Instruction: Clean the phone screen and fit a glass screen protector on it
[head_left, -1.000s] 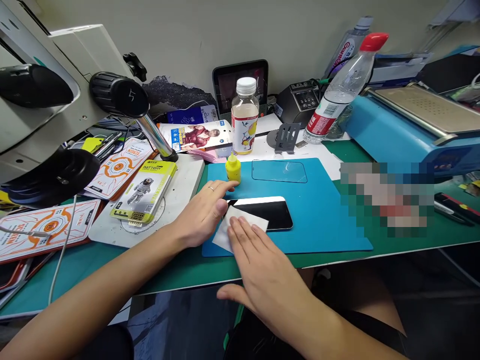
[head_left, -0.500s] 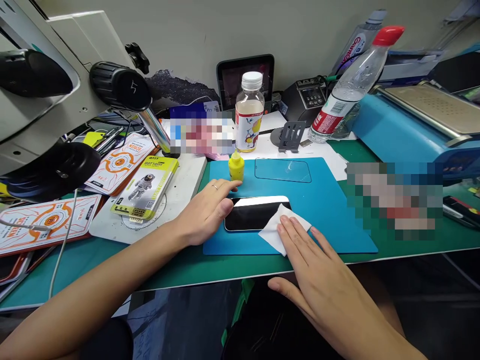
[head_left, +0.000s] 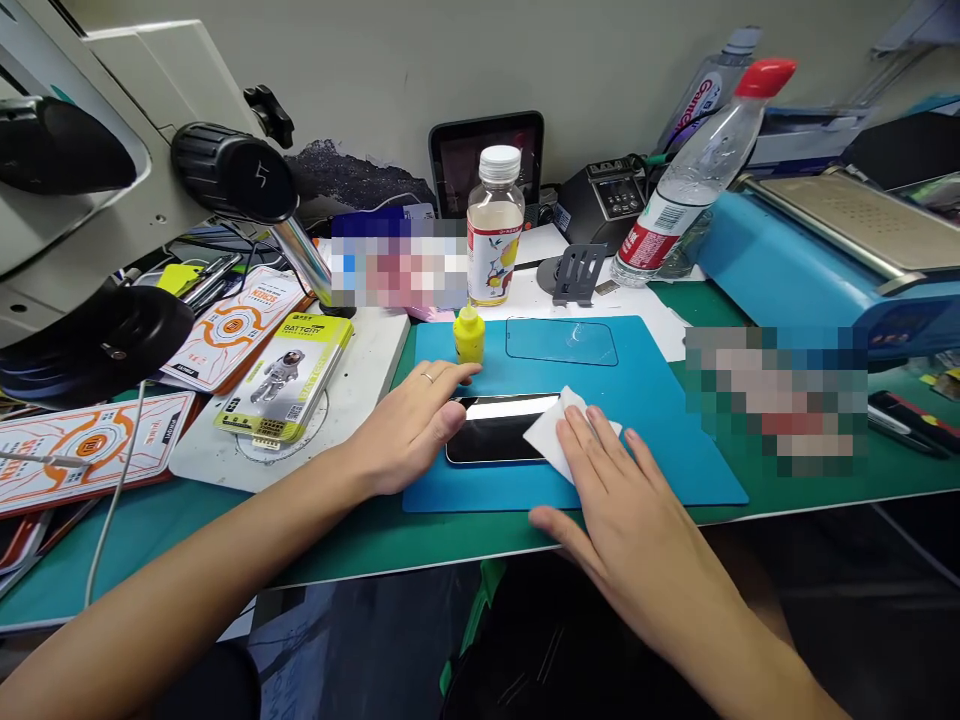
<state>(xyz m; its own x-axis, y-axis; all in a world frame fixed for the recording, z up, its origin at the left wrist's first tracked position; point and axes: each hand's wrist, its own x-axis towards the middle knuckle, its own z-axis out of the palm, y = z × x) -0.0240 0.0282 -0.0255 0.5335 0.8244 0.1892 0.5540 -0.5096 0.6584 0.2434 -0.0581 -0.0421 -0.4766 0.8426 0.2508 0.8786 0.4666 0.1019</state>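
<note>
A smartphone (head_left: 495,433) with a black glass face lies on the blue mat (head_left: 660,450). At its left end rests my left hand (head_left: 416,420), fingers stretched and thumb apart, touching the phone's edge. My right hand (head_left: 622,490) lies with straight fingers on a white wipe (head_left: 551,437), pressing it over the phone's right end; its thumb is spread away. The wipe partly hides that end. Just behind the left fingertips stands a small yellow bottle (head_left: 469,338). A clear, dark-edged screen protector (head_left: 561,342) lies flat on the mat behind the phone.
A drink bottle (head_left: 496,235), a phone stand (head_left: 579,275) and a red-capped bottle (head_left: 675,200) stand at the back. A microscope (head_left: 97,220) overhangs the left, above a yellow battery box (head_left: 285,375) and screen boxes (head_left: 94,445). A blue machine (head_left: 795,260) occupies the right.
My right hand and the wipe have shifted slightly up the phone's right end, the wipe's lower corner drawing in. My left hand stays at the left end. The whole view has moved slightly.
</note>
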